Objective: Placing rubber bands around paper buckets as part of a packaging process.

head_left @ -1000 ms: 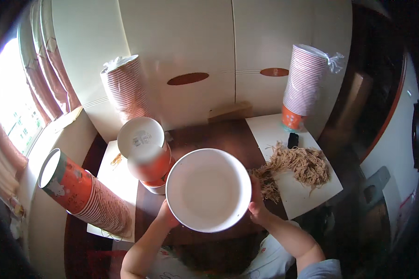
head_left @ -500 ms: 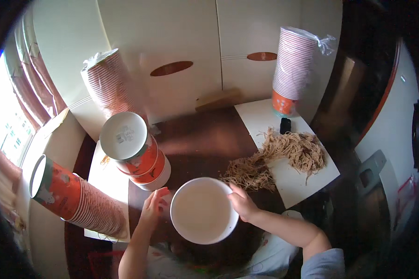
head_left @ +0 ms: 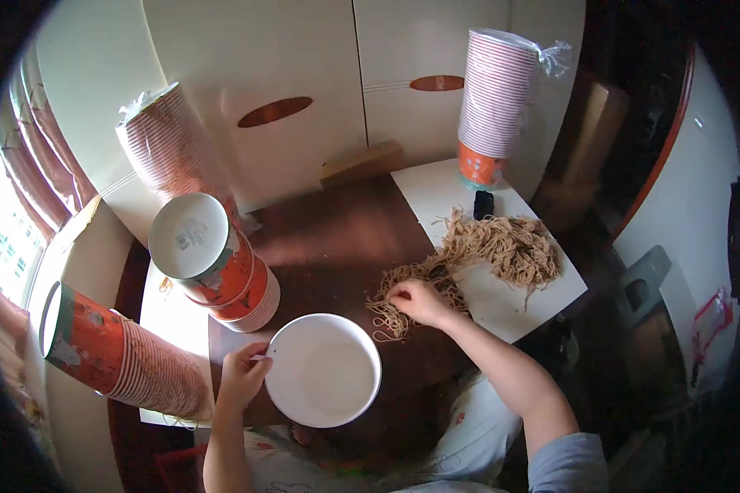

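An open white paper bucket (head_left: 323, 370) sits mouth up at the table's near edge, its bare inside facing me. My left hand (head_left: 244, 374) is closed on the left part of its rim, thumb and fingers pinching the edge. Beyond the bucket to the right, my right hand (head_left: 421, 302) reaches into a tangled heap of tan cords (head_left: 518, 248). Its fingertips are pressed together at the heap's left end, where loose strands lie on the dark table. Which strands it has between the fingers is partly hidden.
Upside-down orange buckets (head_left: 242, 287) stand beyond my left hand. One bucket stack (head_left: 131, 361) leans at the left; wrapped stacks stand at the back left (head_left: 168, 144) and back right (head_left: 493, 99). A small black object (head_left: 483, 205) lies on the white board (head_left: 501, 316).
My right hand has let go of the bucket's rim and moved up to the cords. The left hand, open beside the bucket before, now grips its rim. The view has shifted slightly.
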